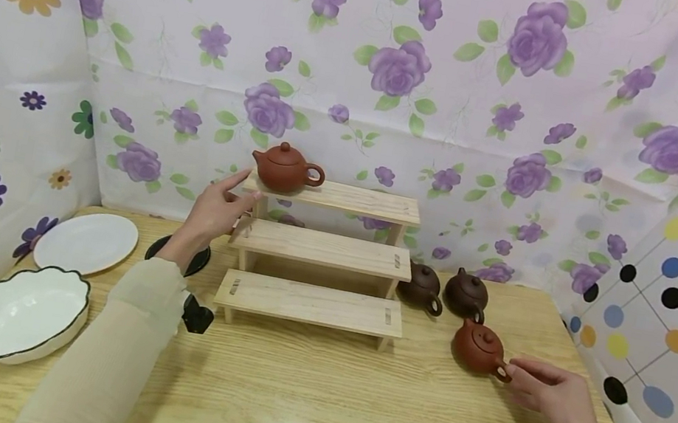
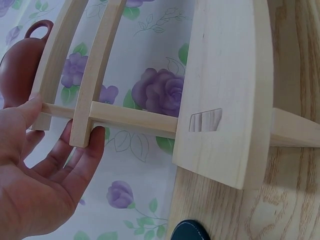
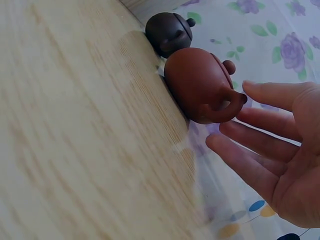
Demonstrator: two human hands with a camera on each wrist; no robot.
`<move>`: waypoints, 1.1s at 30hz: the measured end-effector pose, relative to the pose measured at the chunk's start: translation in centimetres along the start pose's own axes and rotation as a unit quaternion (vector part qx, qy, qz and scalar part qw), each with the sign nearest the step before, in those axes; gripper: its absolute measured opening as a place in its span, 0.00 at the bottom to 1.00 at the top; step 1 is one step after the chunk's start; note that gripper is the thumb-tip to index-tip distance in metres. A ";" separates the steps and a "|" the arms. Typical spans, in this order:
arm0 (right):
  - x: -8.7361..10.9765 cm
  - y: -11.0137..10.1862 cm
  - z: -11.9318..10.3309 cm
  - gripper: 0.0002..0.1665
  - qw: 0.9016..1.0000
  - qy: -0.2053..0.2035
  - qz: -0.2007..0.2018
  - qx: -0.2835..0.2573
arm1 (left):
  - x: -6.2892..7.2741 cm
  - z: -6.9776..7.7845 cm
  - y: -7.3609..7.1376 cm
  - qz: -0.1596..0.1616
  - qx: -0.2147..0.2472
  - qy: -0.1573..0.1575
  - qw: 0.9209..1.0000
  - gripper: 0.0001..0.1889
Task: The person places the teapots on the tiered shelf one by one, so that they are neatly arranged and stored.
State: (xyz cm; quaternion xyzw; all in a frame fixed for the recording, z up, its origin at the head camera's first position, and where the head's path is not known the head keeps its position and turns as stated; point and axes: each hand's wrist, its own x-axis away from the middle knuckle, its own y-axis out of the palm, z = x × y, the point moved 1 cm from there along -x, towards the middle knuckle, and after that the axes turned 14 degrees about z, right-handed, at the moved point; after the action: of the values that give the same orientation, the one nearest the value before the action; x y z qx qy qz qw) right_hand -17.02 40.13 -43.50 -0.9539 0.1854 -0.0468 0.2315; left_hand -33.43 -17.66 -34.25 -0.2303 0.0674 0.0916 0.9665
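Observation:
A three-tier wooden display stand (image 1: 319, 247) stands on the table, with a reddish-brown teapot (image 1: 282, 169) at the left end of its top tier. My left hand (image 1: 219, 210) grips the stand's upper left end; in the left wrist view the thumb lies on the top board's end (image 2: 42, 121) and fingers curl by the wooden support (image 2: 82, 132). On the right, a second reddish-brown teapot (image 1: 479, 347) sits on the table, its handle (image 3: 232, 107) towards my right hand (image 1: 550, 397). That hand's thumb and fingers are spread apart, fingertips right at the handle.
Two dark brown teapots (image 1: 422, 287) (image 1: 466, 294) stand behind the right-hand teapot, beside the stand. At the left are a white plate (image 1: 87, 243), a scalloped white bowl (image 1: 21, 315) and a black round dish (image 1: 199, 261), partly hidden by my left arm. Flowered cloth walls enclose the table (image 1: 308, 393).

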 end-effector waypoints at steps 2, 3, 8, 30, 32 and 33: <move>0.0 0.1 -0.1 0.38 1.000 -0.004 -0.004 0.002 | 0.0 0.0 0.0 0.000 -0.002 0.000 1.000 0.38; 0.0 0.2 -0.1 0.37 1.000 -0.006 -0.006 0.003 | 0.0 0.0 0.0 0.000 -0.002 -0.001 1.000 0.38; 0.0 0.5 -0.1 0.33 1.000 -0.009 -0.005 0.009 | 0.0 0.0 0.0 -0.001 -0.005 -0.004 1.000 0.38; 0.2 0.7 -0.7 0.21 0.997 -0.052 0.056 0.016 | 0.0 -0.1 0.1 -0.003 -0.002 -0.004 1.000 0.38; 0.2 0.6 -1.0 0.21 0.996 -0.063 0.055 0.007 | -0.1 -0.1 0.1 -0.004 0.000 -0.003 1.000 0.38; 0.2 0.5 -1.2 0.21 0.996 -0.069 0.054 0.005 | -0.1 -0.1 0.0 -0.004 0.000 -0.002 1.000 0.38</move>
State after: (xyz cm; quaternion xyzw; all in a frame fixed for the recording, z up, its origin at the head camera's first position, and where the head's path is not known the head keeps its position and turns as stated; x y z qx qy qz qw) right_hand -17.23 39.16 -42.65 -0.9423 0.2201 0.0304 0.2504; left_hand -33.53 -17.69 -34.37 -0.2302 0.0644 0.0881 0.9670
